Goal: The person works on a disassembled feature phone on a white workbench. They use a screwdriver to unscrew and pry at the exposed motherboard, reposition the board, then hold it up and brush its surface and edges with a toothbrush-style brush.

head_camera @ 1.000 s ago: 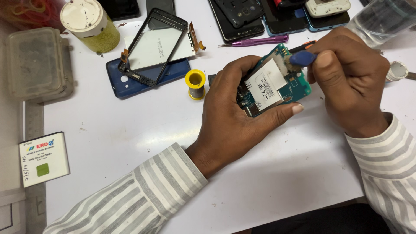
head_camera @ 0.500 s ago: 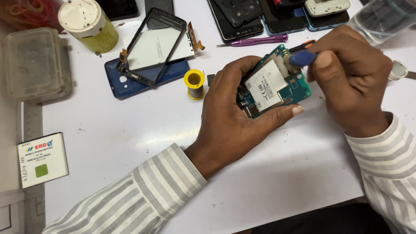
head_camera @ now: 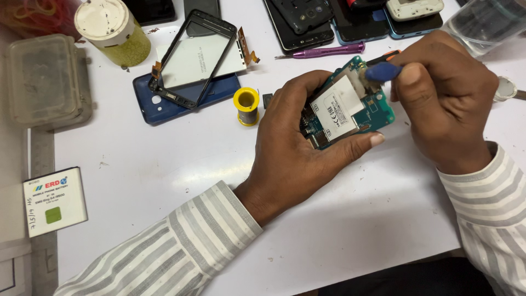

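My left hand [head_camera: 296,148] grips the bared circuit board [head_camera: 350,107] — casing already off — while my right hand [head_camera: 444,104] pinches a blue pry tool [head_camera: 382,71] against its top edge; parts remain unseparated

A white rectangular battery package [head_camera: 55,201], marked with a green square, is located at 8 o'clock on the table [head_camera: 164,159]. A white rectangular label [head_camera: 337,112] with dark print is seen on the circuit board [head_camera: 378,107] at 2 o'clock.
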Available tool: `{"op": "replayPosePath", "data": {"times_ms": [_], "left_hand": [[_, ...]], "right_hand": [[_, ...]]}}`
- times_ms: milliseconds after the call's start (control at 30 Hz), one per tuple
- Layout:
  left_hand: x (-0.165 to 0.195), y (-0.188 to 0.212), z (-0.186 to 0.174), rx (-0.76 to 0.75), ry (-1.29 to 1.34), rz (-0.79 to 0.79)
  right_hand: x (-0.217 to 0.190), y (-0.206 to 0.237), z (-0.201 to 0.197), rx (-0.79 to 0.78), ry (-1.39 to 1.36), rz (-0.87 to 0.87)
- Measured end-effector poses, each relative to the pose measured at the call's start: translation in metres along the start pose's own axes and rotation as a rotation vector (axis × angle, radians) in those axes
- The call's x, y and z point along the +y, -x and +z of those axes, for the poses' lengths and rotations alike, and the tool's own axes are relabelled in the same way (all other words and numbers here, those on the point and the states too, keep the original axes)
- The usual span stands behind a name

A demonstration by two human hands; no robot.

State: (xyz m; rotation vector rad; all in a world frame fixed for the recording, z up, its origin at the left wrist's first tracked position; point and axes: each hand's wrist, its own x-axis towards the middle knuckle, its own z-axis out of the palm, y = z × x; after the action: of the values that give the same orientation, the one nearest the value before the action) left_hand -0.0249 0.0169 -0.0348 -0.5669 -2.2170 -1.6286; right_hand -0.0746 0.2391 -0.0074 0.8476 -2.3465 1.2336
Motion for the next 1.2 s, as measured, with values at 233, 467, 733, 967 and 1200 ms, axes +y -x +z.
{"op": "replayPosePath", "data": {"times_ms": [233,467,733,967,1200], "left_hand": [[-0.0002,0.0007,0.0004,-0.001,0.039,-0.026],[0.0003,0.0006,-0.0004,0.012,-0.007,0.010],[0.0019,-0.0003,0.0003,0.005,0.048,-0.005],[0.0027,-0.0005,-0.0010,0.006,0.043,-0.019],[0.0016,-0.0002,-0.0001,0.017,0.016,-0.007]], "right_hand": [[-0.0008,0.0006,-0.0018,-0.020,-0.013,-0.047],[-0.0035,0.0010,-0.0027,-0.018,-0.021,-0.046],[0.0019,0.0022,0.0028,0.052,0.085,0.072],[-0.0043,0.0035,0.0036,-0.008,-0.144,0.016],[-0.0045,0.0038,0.0047,-0.030,-0.184,-0.003]]}}
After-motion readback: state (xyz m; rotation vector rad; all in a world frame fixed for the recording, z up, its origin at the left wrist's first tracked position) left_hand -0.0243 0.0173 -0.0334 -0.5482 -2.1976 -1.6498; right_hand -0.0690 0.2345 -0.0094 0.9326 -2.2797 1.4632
